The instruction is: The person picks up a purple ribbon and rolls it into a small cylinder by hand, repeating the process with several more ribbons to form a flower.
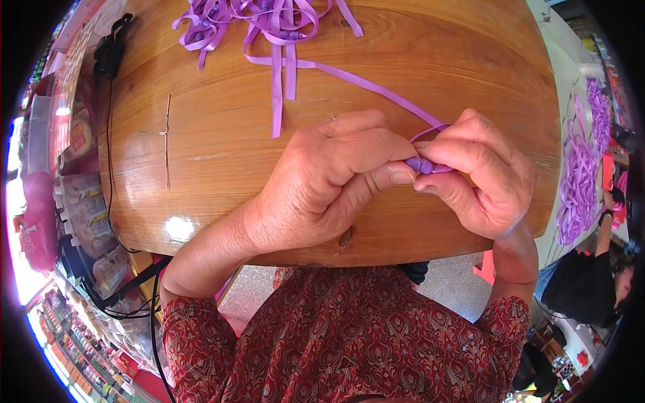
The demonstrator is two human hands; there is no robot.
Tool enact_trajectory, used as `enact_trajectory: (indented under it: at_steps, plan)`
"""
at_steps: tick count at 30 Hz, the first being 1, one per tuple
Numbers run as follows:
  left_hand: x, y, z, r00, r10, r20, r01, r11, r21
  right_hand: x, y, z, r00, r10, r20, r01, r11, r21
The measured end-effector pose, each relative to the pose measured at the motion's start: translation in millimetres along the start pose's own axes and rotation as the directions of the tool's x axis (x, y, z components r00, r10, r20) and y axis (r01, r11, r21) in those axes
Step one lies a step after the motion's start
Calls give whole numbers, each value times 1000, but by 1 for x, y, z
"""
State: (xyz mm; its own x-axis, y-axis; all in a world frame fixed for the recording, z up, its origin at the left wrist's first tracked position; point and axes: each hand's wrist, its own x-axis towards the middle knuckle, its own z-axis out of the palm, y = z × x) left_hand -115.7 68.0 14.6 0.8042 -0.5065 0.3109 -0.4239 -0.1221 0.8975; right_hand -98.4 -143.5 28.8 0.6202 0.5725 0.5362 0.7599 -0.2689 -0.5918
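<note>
Above the near part of the wooden table, my two hands meet, each in a pinch. Between the fingertips sits a small purple bead piece (420, 164), partly hidden by the fingers. My left hand (342, 171) grips it from the left with thumb and forefinger. From the other side, my right hand (480, 171) pinches the purple ribbon (376, 88) close against the beads. That ribbon runs from my fingers up and left to a loose heap of purple ribbons (272, 20) at the far edge, with more purple beads among them.
A thin twisted wire (166, 141) lies on the left of the wooden table (222, 107). Beyond it are a black plug (107, 57) with a cable and stacked plastic packages (91, 208). On the right, a white table (551, 221) bears more purple ribbons (579, 181), with another person (581, 289) beside it.
</note>
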Motion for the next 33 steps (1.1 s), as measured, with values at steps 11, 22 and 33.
enact_trajectory:
  at_steps: [11, 22, 33]
  plan:
    - [0, -1, 4, 999, -48, 1, 47, 998, 31, -3, -2, -4, 999, -38, 29, 41, 993, -112]
    - [1, -5, 6, 1000, 29, -2, -29, 1000, -10, -5, -6, -5, 998, -60, 12, 61, 987, -149]
    - [2, -2, 1, 991, 129, -22, -119, 957, 265, -1, -2, -2, 997, -54, 53, 61, 987, -149]
